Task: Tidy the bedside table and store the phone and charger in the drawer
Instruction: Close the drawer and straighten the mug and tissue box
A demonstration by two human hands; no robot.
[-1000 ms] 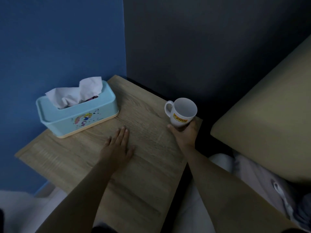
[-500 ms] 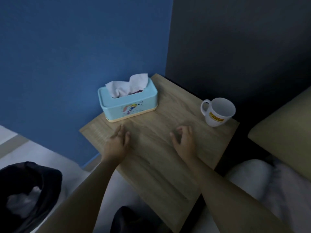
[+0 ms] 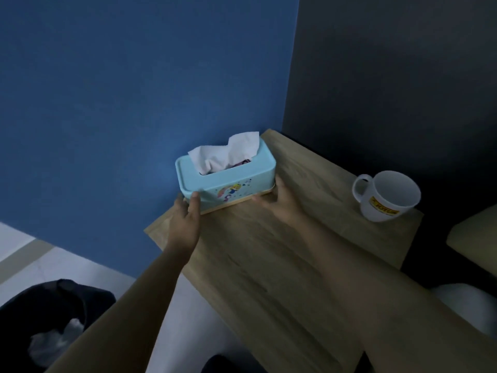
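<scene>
Bedside table: light wood-grain top, set into the corner against the blue wall and the dark wall, near edge running out of view at the bottom.
Tissue box: pale blue, rounded corners, cartoon print on the front, tan base strip; upright at the table's back left corner, close to the blue wall.
Tissue: white, crumpled, sticking up from the top slot.
Mug: white, yellow label, handle to the left; at the table's right edge, well apart from the box.

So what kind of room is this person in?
Most likely a bedroom corner: a small wooden bedside table set against a blue wall, holding a tissue box and a white mug, with what looks like a padded bed edge alongside.
</scene>
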